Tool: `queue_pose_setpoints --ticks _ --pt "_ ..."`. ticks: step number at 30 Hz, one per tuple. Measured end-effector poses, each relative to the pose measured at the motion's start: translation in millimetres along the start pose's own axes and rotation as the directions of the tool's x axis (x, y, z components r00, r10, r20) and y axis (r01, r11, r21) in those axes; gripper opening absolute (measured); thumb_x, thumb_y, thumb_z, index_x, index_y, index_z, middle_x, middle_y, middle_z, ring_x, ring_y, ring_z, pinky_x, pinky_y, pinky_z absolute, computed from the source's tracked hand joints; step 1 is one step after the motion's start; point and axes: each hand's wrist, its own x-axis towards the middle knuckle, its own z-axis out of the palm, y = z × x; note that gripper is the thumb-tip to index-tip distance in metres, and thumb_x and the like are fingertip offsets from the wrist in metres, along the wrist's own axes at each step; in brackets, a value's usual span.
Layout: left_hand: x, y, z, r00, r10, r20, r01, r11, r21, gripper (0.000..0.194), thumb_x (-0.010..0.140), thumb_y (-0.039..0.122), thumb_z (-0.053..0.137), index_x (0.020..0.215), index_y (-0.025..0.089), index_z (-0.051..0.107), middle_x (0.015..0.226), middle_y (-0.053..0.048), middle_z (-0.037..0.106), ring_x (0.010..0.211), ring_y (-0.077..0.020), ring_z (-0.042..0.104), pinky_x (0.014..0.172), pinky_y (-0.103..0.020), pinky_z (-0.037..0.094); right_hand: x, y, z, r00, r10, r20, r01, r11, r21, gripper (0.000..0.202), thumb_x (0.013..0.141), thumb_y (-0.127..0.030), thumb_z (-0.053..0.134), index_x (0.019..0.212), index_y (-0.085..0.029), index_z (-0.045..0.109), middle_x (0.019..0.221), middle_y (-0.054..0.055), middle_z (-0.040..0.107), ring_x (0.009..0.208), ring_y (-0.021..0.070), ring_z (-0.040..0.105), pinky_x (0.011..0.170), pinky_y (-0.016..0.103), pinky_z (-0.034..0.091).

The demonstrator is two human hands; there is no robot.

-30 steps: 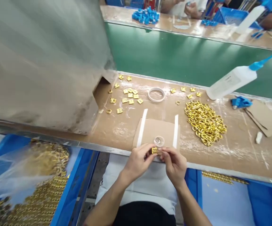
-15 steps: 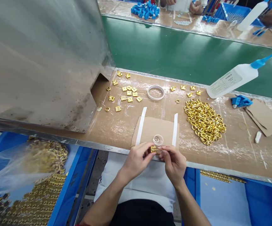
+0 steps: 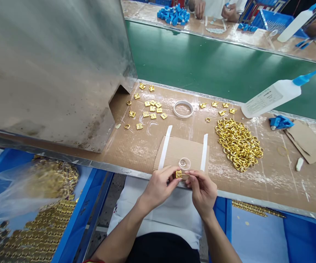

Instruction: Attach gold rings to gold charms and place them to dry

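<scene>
Between its thumb and fingers, my left hand (image 3: pixel 158 186) pinches a square gold piece (image 3: pixel 178 174) at the table's front edge. My right hand (image 3: pixel 204 188) is closed on a thin stick (image 3: pixel 185 174), whose tip points at the gold piece. Just beyond my fingers, a small clear round dish (image 3: pixel 184 163) rests on a cardboard pad (image 3: pixel 184 148) held by two white strips. Several square gold pieces (image 3: pixel 153 109) lie back left of the pad. A heap of gold rings (image 3: pixel 238 144) lies to its right.
A metal panel (image 3: pixel 51 69) stands at the left. A white tape roll (image 3: pixel 183 109), a bottle (image 3: pixel 273 98) and a blue clip (image 3: pixel 280 122) are on the table. Blue trays (image 3: pixel 92 197) flank me below. Another person's hands (image 3: pixel 200 8) show across the green belt (image 3: pixel 201 54).
The view has shifted slightly, so the table items appear a little lower and to the right. Both hands keep their hold and almost the same pose.
</scene>
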Motion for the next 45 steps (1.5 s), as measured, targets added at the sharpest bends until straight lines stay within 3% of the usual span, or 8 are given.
queue_pose_setpoints --ticks 6,10,13,18,31,45 --pt "-1 -1 -0.3 1.000 0.001 -0.007 -0.001 1.000 -0.002 0.023 0.093 0.018 0.062 0.114 0.017 0.070 0.081 -0.002 0.070 0.064 -0.0146 0.059 0.067 -0.026 0.052 9 -10 -3 0.999 -0.009 -0.042 0.009 1.000 0.010 0.011 0.101 -0.023 0.060 0.101 -0.024 0.071 0.088 0.004 0.077 0.056 0.0134 0.067 0.047 0.023 0.056" --pt "-2 -1 -0.2 1.000 0.002 -0.023 -0.002 1.000 -0.008 0.023 0.095 0.021 0.060 0.115 0.018 0.070 0.081 -0.003 0.070 0.066 -0.0150 0.060 0.065 -0.026 0.052 23 -7 -6 0.991 -0.101 -0.089 0.091 0.989 -0.113 0.012 0.100 -0.022 0.060 0.098 -0.023 0.072 0.086 0.004 0.074 0.065 0.0166 0.068 0.061 0.031 0.058" --pt "-3 -2 0.1 0.999 0.000 -0.039 -0.002 0.999 -0.047 0.024 0.096 0.019 0.057 0.116 0.018 0.070 0.082 -0.003 0.070 0.065 -0.0147 0.060 0.062 -0.025 0.051 32 -2 -7 0.990 -0.135 -0.031 0.124 0.963 -0.238 0.013 0.099 -0.021 0.060 0.094 -0.023 0.073 0.084 0.005 0.071 0.076 0.0200 0.069 0.069 0.034 0.058" --pt "-3 -2 0.5 0.999 0.001 -0.049 -0.004 0.998 -0.063 0.024 0.095 0.017 0.057 0.115 0.017 0.069 0.082 -0.003 0.069 0.065 -0.0142 0.060 0.061 -0.023 0.051 37 -2 -4 0.988 -0.154 0.023 0.153 0.938 -0.311 0.016 0.096 -0.014 0.061 0.093 -0.024 0.073 0.087 0.003 0.068 0.076 0.0181 0.068 0.068 0.031 0.056" --pt "-3 -1 -0.2 0.999 -0.006 -0.042 0.004 0.999 -0.039 0.026 0.093 0.017 0.058 0.116 0.018 0.069 0.081 -0.003 0.070 0.064 -0.0140 0.060 0.061 -0.023 0.051 38 -5 -3 0.984 -0.172 0.038 0.174 0.920 -0.351 0.018 0.096 -0.015 0.060 0.091 -0.024 0.074 0.084 0.004 0.067 0.075 0.0190 0.067 0.065 0.031 0.057" --pt "-2 -1 0.7 0.999 -0.009 -0.052 0.008 1.000 -0.021 0.023 0.093 0.018 0.060 0.114 0.018 0.070 0.081 -0.003 0.070 0.065 -0.0147 0.061 0.063 -0.024 0.052 40 -4 -3 0.987 -0.157 0.031 0.159 0.946 -0.282 0.015 0.095 -0.015 0.064 0.090 -0.024 0.074 0.083 0.003 0.068 0.074 0.0186 0.067 0.065 0.030 0.056"
